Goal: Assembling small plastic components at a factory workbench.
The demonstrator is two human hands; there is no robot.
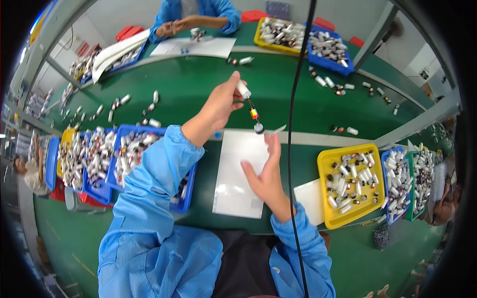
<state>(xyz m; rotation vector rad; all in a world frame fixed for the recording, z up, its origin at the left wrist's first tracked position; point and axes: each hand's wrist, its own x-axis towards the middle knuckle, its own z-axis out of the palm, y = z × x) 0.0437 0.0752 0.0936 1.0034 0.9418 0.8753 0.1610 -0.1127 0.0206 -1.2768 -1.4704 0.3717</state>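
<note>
My left hand, closed, pinches a white cylinder above the work table. Thin wires run from its lower end to a small yellow-and-red part, and below that hangs a round grey-and-black end piece. Just under this end piece is my right hand, with the thumb spread away from the fingers. A thin pale pointed piece sticks out from its fingertips; its kind is too small to make out. Beneath both hands lies a white sheet.
Blue bins of white cylinders stand at left. A yellow tray is at right, beside more bins. Loose pieces dot the green belt. A black cable hangs down in front. Across sits a co-worker in blue sleeves.
</note>
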